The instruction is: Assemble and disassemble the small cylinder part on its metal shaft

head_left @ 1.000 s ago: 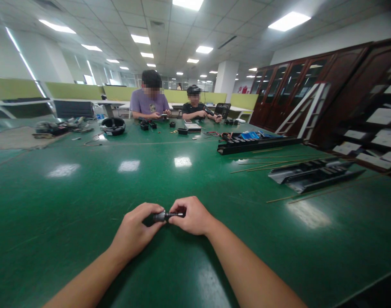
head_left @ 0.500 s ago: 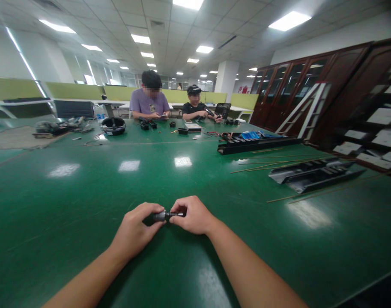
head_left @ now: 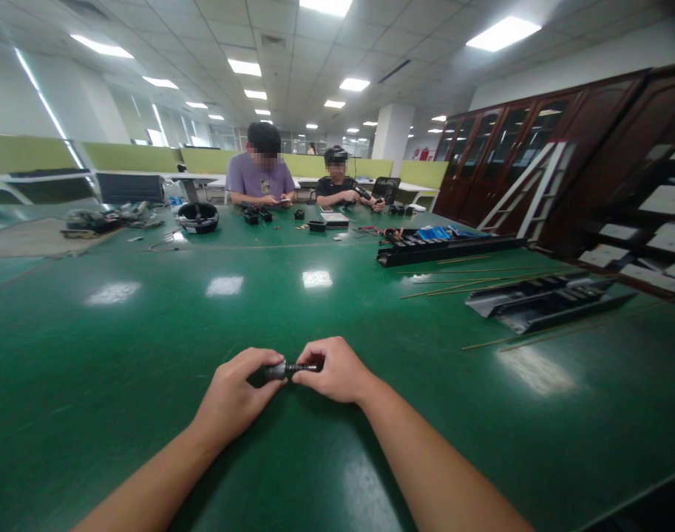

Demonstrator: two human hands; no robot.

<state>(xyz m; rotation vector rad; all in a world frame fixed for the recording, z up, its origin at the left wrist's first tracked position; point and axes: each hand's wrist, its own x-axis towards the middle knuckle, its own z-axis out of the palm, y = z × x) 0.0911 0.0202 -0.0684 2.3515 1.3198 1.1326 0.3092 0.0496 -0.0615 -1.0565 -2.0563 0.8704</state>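
Above the near part of the green table, my left hand pinches a short dark grey metal cylinder between thumb and fingers. From the cylinder's right end a thin black shaft with a shiny tip points to the right, level with the tabletop. My right hand is closed, its thumb and forefinger on that shaft. Whether the shaft and cylinder are one piece I cannot tell. Some of both parts is hidden by my fingers.
Black metal channels and thin rods lie on the right. A longer black channel with blue items is farther back. Two people sit across the table, near a black headset and small black boxes. A ladder stands behind.
Both hands keep their hold at almost the same spot. The whole view has shifted very slightly; nothing has been let go or taken up.
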